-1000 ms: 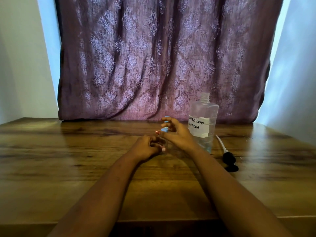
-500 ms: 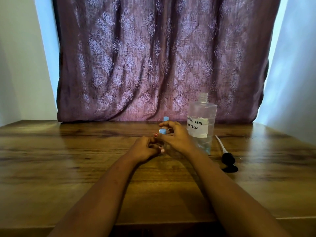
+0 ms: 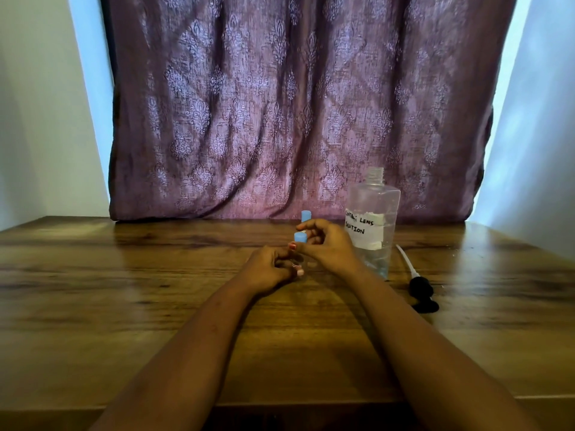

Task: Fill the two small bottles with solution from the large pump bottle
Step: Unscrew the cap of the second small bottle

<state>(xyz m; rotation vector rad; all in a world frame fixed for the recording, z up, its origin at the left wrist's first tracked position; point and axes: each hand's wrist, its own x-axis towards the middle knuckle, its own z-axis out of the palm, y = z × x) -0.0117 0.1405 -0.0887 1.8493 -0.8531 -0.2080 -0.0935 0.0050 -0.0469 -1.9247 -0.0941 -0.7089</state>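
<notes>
The large clear bottle stands uncapped at the back right of the wooden table, with a white label reading "contact lens solution". Its black pump head with white tube lies on the table to its right. My left hand grips the body of a small clear bottle, mostly hidden by my fingers. My right hand pinches that bottle's blue cap. A second small bottle with a blue cap stands just behind my hands.
A purple patterned curtain hangs behind the table's far edge. Pale walls flank it on both sides. The table's front edge runs along the bottom of the view.
Both hands have stayed together on the small bottle; my right fingers have shifted slightly around the blue cap. The view has tilted a little.
</notes>
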